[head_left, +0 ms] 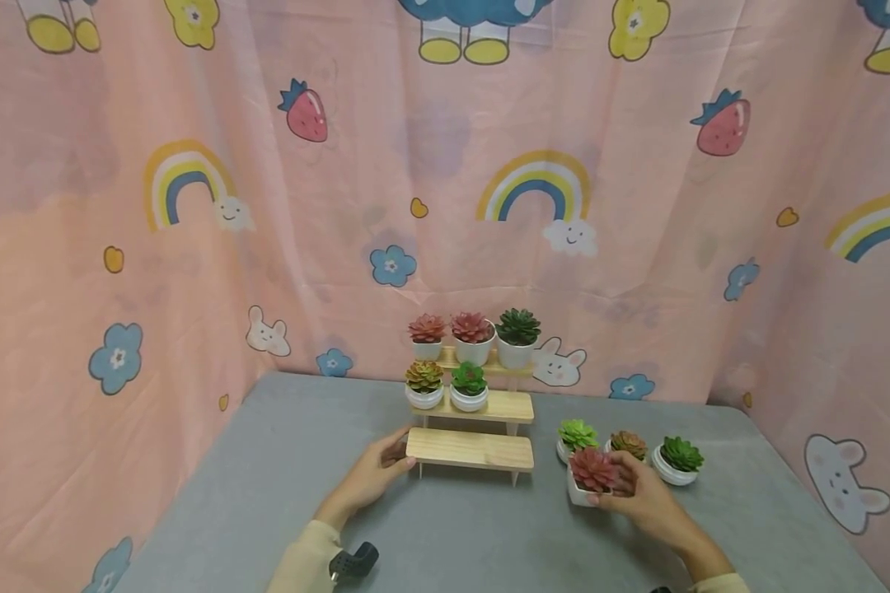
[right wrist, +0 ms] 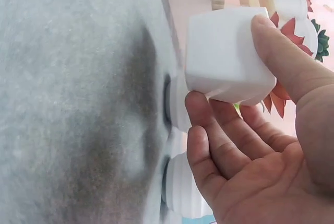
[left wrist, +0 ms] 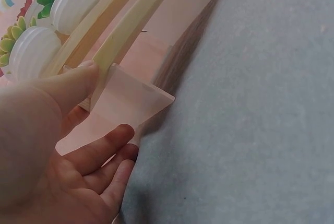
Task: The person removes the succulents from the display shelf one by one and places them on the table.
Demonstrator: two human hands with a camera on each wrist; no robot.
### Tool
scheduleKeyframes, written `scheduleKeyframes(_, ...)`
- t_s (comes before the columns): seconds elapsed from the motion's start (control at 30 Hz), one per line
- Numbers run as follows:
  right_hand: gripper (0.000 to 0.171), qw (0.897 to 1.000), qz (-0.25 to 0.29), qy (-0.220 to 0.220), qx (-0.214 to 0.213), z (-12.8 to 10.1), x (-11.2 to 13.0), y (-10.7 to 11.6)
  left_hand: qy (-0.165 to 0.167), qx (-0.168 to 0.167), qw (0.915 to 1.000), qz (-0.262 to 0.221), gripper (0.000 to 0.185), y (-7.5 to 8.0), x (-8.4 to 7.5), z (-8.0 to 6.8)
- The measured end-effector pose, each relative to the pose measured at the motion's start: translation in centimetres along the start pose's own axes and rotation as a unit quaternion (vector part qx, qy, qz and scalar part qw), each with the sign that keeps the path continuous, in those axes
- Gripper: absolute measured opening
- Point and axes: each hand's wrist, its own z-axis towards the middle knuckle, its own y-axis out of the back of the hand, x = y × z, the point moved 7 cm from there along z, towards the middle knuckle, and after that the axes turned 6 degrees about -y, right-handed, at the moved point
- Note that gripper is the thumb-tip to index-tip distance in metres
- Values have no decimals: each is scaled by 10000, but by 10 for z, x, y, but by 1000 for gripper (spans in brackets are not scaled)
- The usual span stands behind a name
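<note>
Within right grip: red succulent pot

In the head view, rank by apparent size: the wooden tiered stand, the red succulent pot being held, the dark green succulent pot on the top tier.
1. wooden tiered stand
2. red succulent pot, nearer the camera
3. dark green succulent pot, farther off, so their true order is unsure

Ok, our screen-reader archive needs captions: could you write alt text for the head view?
A right hand grips a red succulent in a white pot on a grey table, while the left hand steadies the bottom step of a three-tier wooden stand holding five potted succulents.
</note>
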Motion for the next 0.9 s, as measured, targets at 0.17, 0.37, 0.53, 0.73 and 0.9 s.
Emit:
scheduleKeyframes(0.17,67,9998,-18,81,186,2,-5,-3,-2,-7,10000,22,64,0,-1,0)
scheduleKeyframes(0.37,67,9995,-56,172,250,4,-12,-4,21,-3,10000,25,64,0,-1,0)
scheduleKeyframes(0.53,64,9989,14,352,312,6,-14,-5,40,-15,10000,49,63,0,-1,0)
scheduleKeyframes(0.73,63,9980,84,424,461,6,-16,-6,67,-37,10000,24,63,0,-1,0)
scheduleKeyframes(0.9,64,9971,111,415,632,5,-17,-8,79,-35,10000,8,63,0,0,-1)
